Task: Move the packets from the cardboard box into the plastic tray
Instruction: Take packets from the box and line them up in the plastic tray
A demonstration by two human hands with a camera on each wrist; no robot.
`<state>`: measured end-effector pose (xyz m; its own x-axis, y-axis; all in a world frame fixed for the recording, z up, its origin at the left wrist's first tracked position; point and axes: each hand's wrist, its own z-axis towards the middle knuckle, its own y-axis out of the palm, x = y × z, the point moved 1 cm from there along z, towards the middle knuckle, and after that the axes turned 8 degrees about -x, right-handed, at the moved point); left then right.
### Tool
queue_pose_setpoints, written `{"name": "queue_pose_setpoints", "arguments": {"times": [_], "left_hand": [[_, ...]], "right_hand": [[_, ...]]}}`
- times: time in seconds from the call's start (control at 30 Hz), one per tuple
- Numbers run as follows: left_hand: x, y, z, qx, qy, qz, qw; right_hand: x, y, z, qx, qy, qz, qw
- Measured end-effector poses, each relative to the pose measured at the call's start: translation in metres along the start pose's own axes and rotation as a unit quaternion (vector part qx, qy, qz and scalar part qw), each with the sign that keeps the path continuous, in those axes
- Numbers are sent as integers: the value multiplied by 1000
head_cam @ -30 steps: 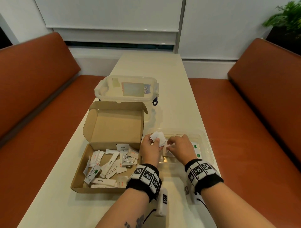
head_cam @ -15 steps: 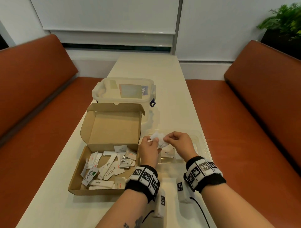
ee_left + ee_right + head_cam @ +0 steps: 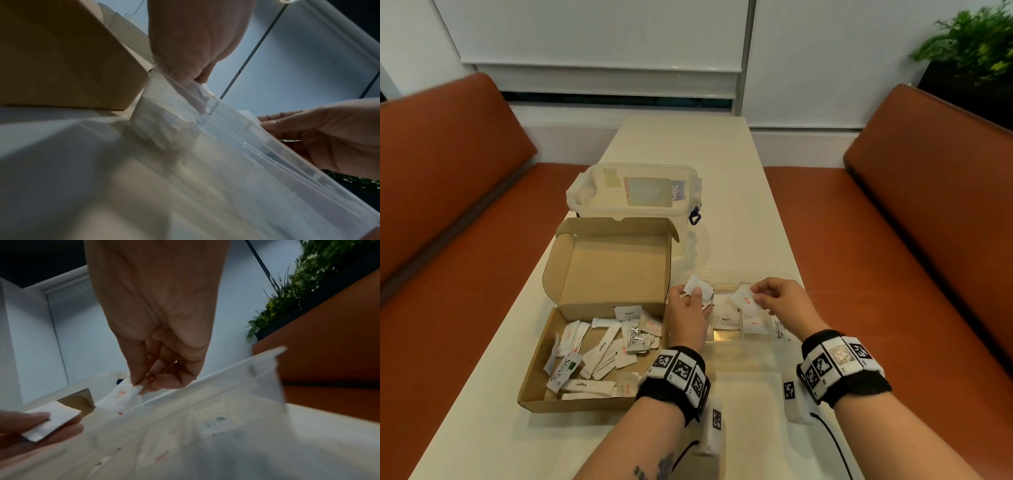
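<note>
An open cardboard box point(image 3: 541, 394) at the left holds several white packets point(image 3: 599, 349). To its right lies the clear plastic tray point(image 3: 726, 339) with a few packets in its compartments. My left hand point(image 3: 686, 315) holds a small stack of white packets point(image 3: 698, 287) over the tray's left end. My right hand point(image 3: 780, 301) pinches one white packet with red print point(image 3: 744, 301) above the tray's middle. In the right wrist view the red-print packet point(image 3: 121, 395) hangs from my fingertips point(image 3: 141, 382) above the tray's rim point(image 3: 226, 368).
A clear lidded plastic container point(image 3: 635, 192) stands behind the cardboard box. The pale table point(image 3: 688, 144) is narrow, with orange benches on both sides. A green plant point(image 3: 972, 44) stands at the far right.
My right hand took one red-print packet from the stack in my left hand and drew it to the right. The two hands have moved apart.
</note>
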<state>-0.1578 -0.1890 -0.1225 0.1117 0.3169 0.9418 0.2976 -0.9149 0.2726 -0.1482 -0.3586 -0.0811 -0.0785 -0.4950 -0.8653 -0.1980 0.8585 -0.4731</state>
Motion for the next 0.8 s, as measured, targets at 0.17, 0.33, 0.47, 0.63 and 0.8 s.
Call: {"name": "queue_pose_setpoints", "arguments": {"times": [0.17,0.33,0.47,0.63,0.8], "left_hand": [[1,0,-2,-3,15,7,1000],[2,2,-2,-23,19,46,998],[7,16,-6,-88,28,93,991],[15,29,-10,-147,13,75,986],[12,26,-11,-145,-6,81,986]], "right_hand": [[5,-9,-4,-5,8,-16,1000],[1,-8,-6,12,3,114,993],[-6,5,-7,47,6,240,970],[-7,22,-4,97,2,207,974],[-4,19,-1,113,10,207,972]]}}
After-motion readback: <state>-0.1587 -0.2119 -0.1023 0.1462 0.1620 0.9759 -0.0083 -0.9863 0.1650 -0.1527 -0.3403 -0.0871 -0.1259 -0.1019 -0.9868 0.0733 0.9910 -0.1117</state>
